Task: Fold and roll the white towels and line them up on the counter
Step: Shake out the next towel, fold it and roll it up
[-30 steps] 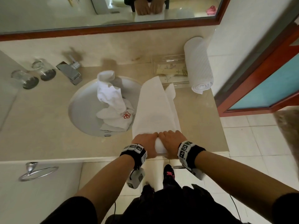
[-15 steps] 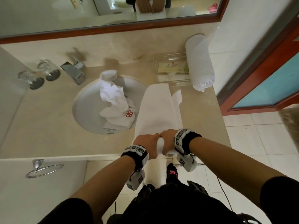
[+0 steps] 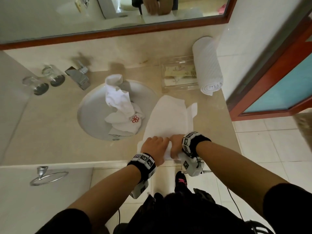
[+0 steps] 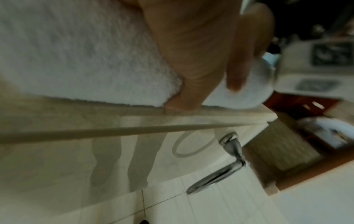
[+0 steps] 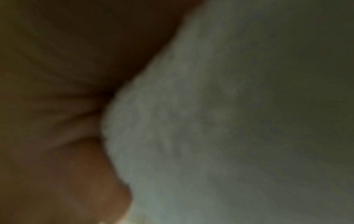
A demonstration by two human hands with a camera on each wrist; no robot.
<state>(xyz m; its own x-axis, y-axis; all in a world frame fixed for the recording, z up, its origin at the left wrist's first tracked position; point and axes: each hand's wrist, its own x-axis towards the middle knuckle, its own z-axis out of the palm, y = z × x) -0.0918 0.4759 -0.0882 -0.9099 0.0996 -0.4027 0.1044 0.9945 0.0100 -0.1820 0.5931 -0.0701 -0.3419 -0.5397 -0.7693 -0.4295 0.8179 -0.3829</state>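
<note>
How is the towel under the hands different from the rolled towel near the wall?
The towel under the hands lies mostly flat, only its near end rolled; the rolled towel is rolled completely. The left hand and right hand grip the first; nothing touches the second. Both are white and lie on the counter.

A beige desk (image 3: pixel 50 132) with a sunken basin (image 3: pixel 91 119) is seen; on it are laid a flat white towel (image 3: pixel 167 119), a rolled towel (image 3: pixel 206 65), a clear tray (image 3: pixel 177 73) and two glasses (image 3: pixel 45 81).
</note>
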